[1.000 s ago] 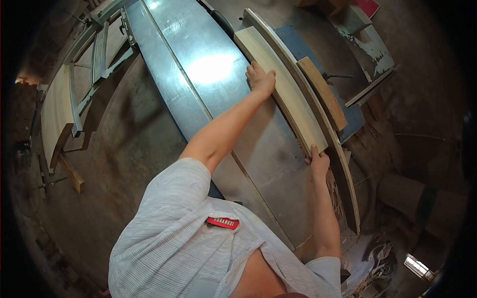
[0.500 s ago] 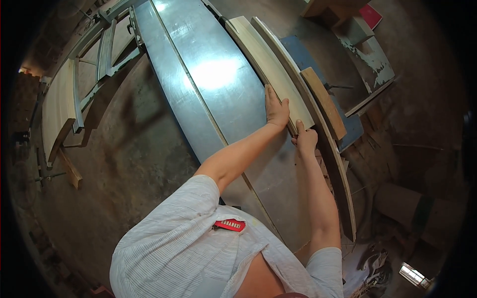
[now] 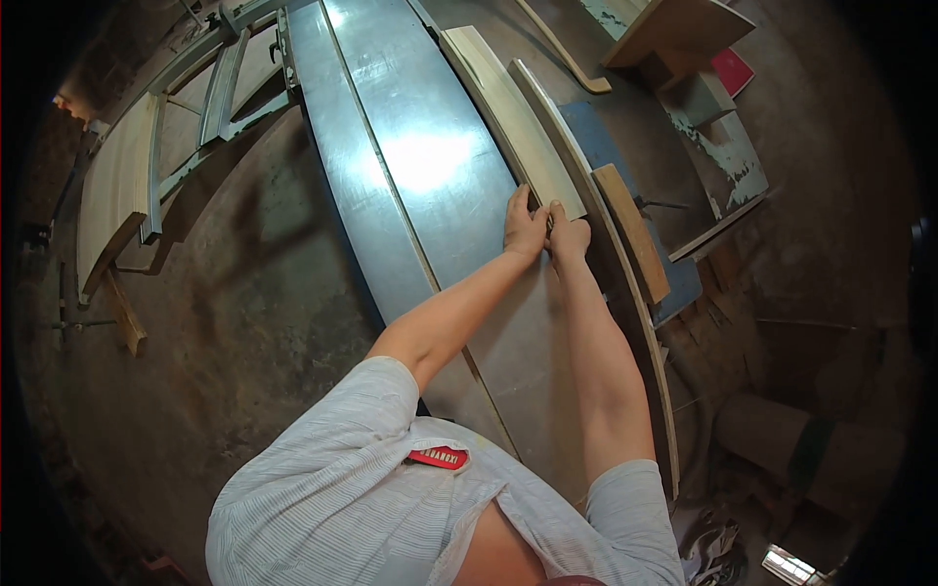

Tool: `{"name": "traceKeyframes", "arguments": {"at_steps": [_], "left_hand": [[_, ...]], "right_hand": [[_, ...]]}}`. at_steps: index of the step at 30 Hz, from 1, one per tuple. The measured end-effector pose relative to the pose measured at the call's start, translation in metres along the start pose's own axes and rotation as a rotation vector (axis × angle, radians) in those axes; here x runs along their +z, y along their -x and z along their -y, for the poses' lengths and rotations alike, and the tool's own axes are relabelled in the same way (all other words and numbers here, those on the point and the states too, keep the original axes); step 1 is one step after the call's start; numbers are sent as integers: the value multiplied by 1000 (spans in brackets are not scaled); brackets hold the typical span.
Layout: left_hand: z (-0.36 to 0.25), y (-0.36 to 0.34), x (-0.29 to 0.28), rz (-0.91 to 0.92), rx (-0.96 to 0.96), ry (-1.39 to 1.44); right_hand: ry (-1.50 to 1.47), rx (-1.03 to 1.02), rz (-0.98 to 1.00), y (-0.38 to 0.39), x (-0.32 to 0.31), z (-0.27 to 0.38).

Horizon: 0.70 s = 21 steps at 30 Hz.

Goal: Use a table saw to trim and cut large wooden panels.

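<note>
A pale wooden board (image 3: 513, 122) lies lengthwise on the grey metal machine table (image 3: 430, 234), beside a long dark fence with a light wooden edge (image 3: 626, 264). My right hand (image 3: 569, 237) is closed at the board's near end, its thumb up against the end and its other fingers curled out of sight. Just left of it, my left hand (image 3: 526, 227) rests against the board's left side near the same end. Its fingers are stretched forward along that side, and its thumb comes close to my right thumb.
A short wooden block (image 3: 630, 230) sits against the fence's outer side. Left of the table is a metal side frame (image 3: 220, 98) carrying a wide pale panel (image 3: 117, 190). At the upper right are a wooden box-like piece (image 3: 684, 44) and a bent stick (image 3: 567, 59).
The board's near end and both my hands have moved farther away along the fence. My hands are closer together. The picture has shifted slightly, and the bent stick now shows.
</note>
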<state>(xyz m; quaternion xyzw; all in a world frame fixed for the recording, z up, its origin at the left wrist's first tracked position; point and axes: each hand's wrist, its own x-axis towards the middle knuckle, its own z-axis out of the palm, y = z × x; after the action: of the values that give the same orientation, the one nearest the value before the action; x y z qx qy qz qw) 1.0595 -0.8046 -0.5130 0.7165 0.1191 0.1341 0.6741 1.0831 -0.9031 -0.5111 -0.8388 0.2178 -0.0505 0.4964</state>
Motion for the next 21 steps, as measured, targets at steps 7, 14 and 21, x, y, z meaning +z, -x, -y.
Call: {"name": "traceKeyframes", "arguments": {"at_steps": [7,14,21], "left_hand": [[11,-5,-20,-66,-47,101],[1,-16,-16,-78,-31,67],[4,-34,-25,-46,-24,59]], "right_hand": [[648,-776,182,56,-64,20],[1366,-1319,92,-8,-52,69],[1520,-1301,101,-33,-17,82]]}}
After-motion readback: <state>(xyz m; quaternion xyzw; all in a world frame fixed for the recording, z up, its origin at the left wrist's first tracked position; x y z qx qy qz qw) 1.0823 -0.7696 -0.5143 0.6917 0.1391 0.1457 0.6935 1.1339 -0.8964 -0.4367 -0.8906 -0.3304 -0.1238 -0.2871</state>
